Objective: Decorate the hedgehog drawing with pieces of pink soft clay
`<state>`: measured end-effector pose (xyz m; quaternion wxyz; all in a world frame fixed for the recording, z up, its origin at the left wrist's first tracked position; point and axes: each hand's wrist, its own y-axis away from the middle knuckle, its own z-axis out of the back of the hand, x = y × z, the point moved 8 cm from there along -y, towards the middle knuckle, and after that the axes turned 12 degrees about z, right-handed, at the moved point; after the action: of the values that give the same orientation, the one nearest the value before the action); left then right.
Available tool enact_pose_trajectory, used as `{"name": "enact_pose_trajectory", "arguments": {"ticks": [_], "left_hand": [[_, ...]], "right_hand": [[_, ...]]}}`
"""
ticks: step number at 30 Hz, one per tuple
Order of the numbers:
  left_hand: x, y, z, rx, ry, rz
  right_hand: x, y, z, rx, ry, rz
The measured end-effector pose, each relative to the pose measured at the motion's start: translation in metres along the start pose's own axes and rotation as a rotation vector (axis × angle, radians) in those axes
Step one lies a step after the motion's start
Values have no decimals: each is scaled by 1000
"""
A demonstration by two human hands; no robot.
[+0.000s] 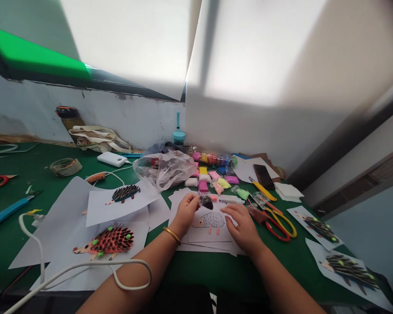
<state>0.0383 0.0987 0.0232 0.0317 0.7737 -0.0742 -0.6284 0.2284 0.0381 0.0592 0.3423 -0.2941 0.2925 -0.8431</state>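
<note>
1. The left hand (186,214) has its grip pinching a clear packet of black clay (207,201) between thumb and fingers, above the far edge of the hedgehog drawing (212,221).
2. That packet's long axis slants, its dark end pointing right and slightly near.
3. The hedgehog drawing lies on stacked white sheets at the near middle of the tabletop (196,272); its long axis runs left to right, snout pointing left, two peach legs pointing near.
4. The right hand (241,226) has its grip spread, fingers pointing left at the drawing's right end; whether the fingertips touch the paper, I cannot tell.
5. Just beyond the drawing, a white pen (231,201) lies roughly left to right.
6. Farther off sit coloured clay packets (204,186); right of the right hand lie red-handled scissors (279,231).
7. At left, a red clay hedgehog (113,240) also faces left.
</note>
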Motion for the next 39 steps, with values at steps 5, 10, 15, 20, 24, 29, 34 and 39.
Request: {"name": "enact_pose_trajectory", "arguments": {"ticks": [5, 10, 15, 20, 24, 29, 34, 39], "left_hand": [[6, -8, 10, -78, 109, 50], [14, -11, 13, -114, 155, 85], [20, -14, 16, -131, 172, 113], [24, -16, 15, -133, 165, 123], [26, -17, 15, -136, 158, 123], [26, -17, 15, -133, 150, 118], [24, -16, 14, -134, 147, 116], [24, -15, 14, -143, 138, 118]], "right_hand": [[14, 30, -9, 226, 114, 106], [21, 34, -19, 312, 172, 118], [22, 32, -23, 347, 197, 136], [26, 35, -20, 326, 196, 159], [27, 35, -22, 348, 189, 172], [30, 36, -21, 345, 181, 189], [36, 36, -23, 385, 174, 225], [38, 35, -23, 388, 167, 228]]}}
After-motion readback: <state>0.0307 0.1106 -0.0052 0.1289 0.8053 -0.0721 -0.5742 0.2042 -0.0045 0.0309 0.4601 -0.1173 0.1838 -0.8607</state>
